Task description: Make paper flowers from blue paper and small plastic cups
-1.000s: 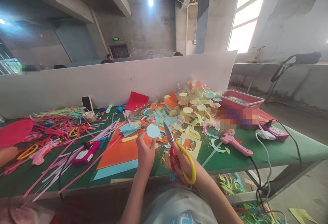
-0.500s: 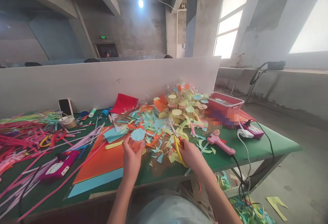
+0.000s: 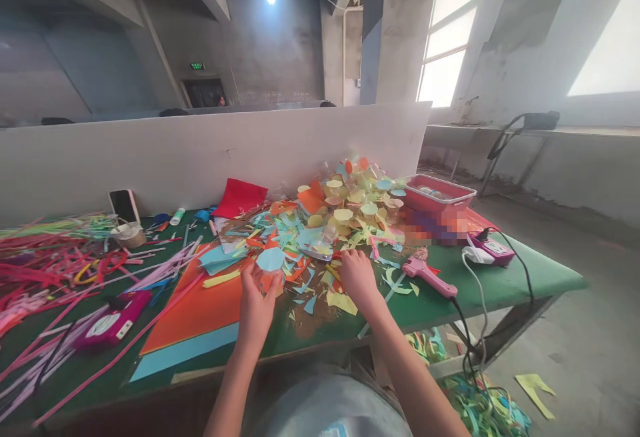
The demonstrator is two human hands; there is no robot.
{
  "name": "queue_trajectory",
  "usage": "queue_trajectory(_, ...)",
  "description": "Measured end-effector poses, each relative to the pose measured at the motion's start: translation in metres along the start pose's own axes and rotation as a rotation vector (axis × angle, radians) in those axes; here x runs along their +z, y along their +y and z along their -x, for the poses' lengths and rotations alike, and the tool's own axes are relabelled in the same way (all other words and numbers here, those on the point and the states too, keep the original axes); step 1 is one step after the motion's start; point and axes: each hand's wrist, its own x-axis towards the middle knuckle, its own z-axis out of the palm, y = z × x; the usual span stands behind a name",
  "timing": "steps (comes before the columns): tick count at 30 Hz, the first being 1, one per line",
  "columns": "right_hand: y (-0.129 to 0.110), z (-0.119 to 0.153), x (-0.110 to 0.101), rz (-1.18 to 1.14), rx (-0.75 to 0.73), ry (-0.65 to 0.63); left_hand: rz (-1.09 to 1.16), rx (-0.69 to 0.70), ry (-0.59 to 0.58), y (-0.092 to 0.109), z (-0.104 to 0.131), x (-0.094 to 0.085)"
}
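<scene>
- Lowered scissors [image 3: 333,272] onto scraps [image 3: 305,240], left of glue gun [image 3: 434,281].
- Curling right hand [image 3: 358,278] at scissors; cannot tell if gripping.
- Pinching blue disc [image 3: 271,259] by thumb and fingers of left hand [image 3: 259,294], farther left of glue gun.

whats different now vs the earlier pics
The right hand has moved forward and lowered the scissors to the paper scraps; whether it has let go is unclear. The view has swung right. The left hand still holds the blue paper disc.
</scene>
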Motion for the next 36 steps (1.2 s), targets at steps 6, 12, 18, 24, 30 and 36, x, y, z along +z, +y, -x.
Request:
queue_trajectory(6, 0.015, 0.024, -0.005, -0.095, -0.015, 0.039, 0.018, -0.001, -0.042, 0.007, 0.003, 0.001)
queue_trajectory(12, 0.034, 0.043, -0.013, -0.203, 0.112, 0.107, 0.034, -0.039, -0.062, 0.013, 0.005, -0.001)
queue_trajectory(18, 0.040, 0.051, -0.038, -0.228, 0.272, 0.105, 0.108, -0.026, -0.140, 0.019, 0.007, 0.001)
queue_trajectory(24, 0.034, 0.063, -0.059, -0.239, 0.404, -0.003, 0.133, -0.062, -0.227, 0.025, 0.008, -0.001)
queue_trajectory(30, 0.026, 0.079, -0.078, -0.183, 0.361, -0.146, 0.241, -0.123, -0.316, 0.045, 0.005, -0.007)
queue_trajectory(36, 0.043, 0.100, -0.084, -0.090, 0.311, -0.110, 0.127, -0.119, -0.334, 0.054, -0.009, -0.010)
